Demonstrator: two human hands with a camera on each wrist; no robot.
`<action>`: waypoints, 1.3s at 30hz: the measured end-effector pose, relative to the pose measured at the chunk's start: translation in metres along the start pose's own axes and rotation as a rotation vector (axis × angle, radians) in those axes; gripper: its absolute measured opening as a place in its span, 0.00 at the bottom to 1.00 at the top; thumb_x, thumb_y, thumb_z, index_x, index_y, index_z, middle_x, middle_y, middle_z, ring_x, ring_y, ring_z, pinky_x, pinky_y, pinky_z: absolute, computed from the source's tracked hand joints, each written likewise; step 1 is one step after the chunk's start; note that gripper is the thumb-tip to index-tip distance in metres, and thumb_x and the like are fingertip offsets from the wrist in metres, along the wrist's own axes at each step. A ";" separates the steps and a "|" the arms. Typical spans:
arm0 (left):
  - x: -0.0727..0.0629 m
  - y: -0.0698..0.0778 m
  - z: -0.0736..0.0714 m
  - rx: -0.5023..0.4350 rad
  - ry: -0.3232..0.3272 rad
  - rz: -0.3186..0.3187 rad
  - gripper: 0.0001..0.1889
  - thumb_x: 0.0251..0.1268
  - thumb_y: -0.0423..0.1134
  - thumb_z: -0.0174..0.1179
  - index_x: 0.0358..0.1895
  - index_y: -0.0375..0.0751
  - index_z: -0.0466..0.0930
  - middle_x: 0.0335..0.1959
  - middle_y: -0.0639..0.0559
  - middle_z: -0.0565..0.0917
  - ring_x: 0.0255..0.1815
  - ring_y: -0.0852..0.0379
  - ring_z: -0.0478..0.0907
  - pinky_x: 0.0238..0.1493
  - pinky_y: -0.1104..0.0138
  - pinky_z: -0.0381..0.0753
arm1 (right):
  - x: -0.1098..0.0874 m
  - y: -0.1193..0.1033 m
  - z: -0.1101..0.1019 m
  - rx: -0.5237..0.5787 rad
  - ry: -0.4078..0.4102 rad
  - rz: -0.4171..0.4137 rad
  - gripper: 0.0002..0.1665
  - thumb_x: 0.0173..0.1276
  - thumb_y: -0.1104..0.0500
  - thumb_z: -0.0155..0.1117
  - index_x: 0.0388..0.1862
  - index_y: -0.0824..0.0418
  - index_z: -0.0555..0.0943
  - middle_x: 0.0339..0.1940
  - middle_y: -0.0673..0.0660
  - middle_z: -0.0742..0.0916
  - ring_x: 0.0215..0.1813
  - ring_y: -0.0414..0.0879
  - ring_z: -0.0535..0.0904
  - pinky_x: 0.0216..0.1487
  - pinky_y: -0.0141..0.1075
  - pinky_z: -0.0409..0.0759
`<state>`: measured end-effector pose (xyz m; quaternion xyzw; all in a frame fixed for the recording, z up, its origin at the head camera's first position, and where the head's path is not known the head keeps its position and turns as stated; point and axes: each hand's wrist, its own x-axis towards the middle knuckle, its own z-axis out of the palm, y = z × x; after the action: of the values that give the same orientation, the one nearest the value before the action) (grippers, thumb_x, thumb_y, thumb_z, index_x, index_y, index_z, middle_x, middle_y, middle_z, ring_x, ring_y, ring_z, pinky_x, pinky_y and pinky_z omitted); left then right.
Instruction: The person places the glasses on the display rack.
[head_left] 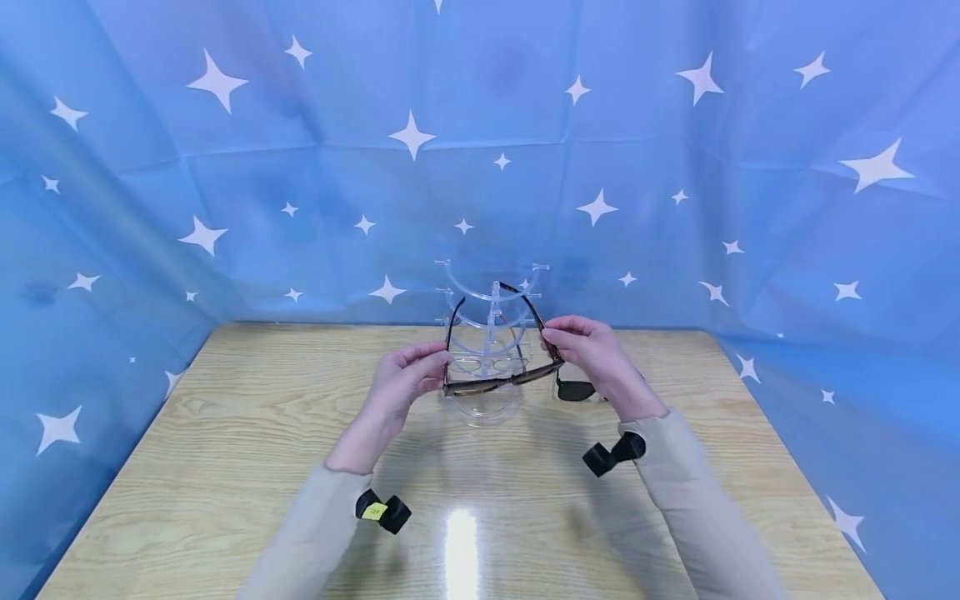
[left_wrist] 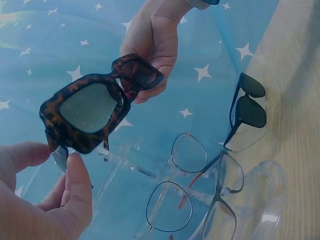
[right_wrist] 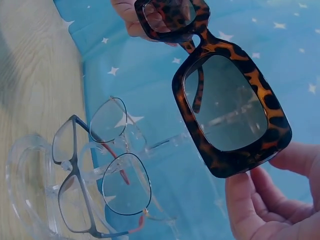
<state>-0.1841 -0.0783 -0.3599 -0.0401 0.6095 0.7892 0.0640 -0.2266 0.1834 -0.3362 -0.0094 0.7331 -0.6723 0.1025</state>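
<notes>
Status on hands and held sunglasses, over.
Left hand and right hand pinch tortoiseshell sunglasses, one per side. Held aloft at clear stand. Lower tiers taken: grey glasses, round glasses.

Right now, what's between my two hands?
The head view shows the tortoiseshell sunglasses, held by your left hand and right hand, with the clear stand and its glasses behind.

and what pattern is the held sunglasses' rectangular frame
Orange and black tortoiseshell frame, clearest in right wrist view.
</notes>
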 end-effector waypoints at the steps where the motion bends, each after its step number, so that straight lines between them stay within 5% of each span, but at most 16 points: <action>1: 0.002 0.000 0.000 -0.011 0.013 0.002 0.16 0.62 0.29 0.58 0.52 0.24 0.74 0.29 0.55 0.81 0.27 0.62 0.77 0.34 0.72 0.81 | 0.003 -0.001 0.001 0.000 0.004 0.004 0.17 0.67 0.61 0.60 0.50 0.70 0.74 0.40 0.54 0.83 0.42 0.43 0.79 0.47 0.29 0.78; 11: 0.024 0.006 0.000 -0.124 0.066 0.023 0.18 0.62 0.26 0.56 0.55 0.23 0.72 0.30 0.55 0.82 0.30 0.64 0.79 0.37 0.75 0.80 | 0.028 -0.007 0.007 0.001 0.063 0.036 0.18 0.67 0.60 0.61 0.51 0.69 0.74 0.39 0.52 0.81 0.42 0.42 0.76 0.54 0.34 0.74; 31: 0.060 0.010 0.008 -0.235 0.236 0.034 0.16 0.60 0.27 0.60 0.51 0.26 0.75 0.26 0.55 0.81 0.26 0.65 0.78 0.39 0.74 0.80 | 0.057 -0.007 0.015 0.017 0.223 0.015 0.10 0.65 0.61 0.63 0.42 0.66 0.78 0.33 0.50 0.80 0.34 0.40 0.75 0.36 0.27 0.78; 39: 0.066 0.002 0.008 -0.257 0.280 0.044 0.06 0.59 0.27 0.61 0.39 0.33 0.80 0.26 0.54 0.80 0.25 0.64 0.78 0.40 0.73 0.81 | 0.059 -0.005 0.020 0.031 0.269 0.029 0.09 0.64 0.62 0.63 0.41 0.66 0.79 0.29 0.49 0.79 0.29 0.38 0.72 0.33 0.27 0.77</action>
<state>-0.2496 -0.0676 -0.3652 -0.1442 0.5072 0.8485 -0.0442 -0.2818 0.1544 -0.3405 0.0928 0.7299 -0.6771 0.0132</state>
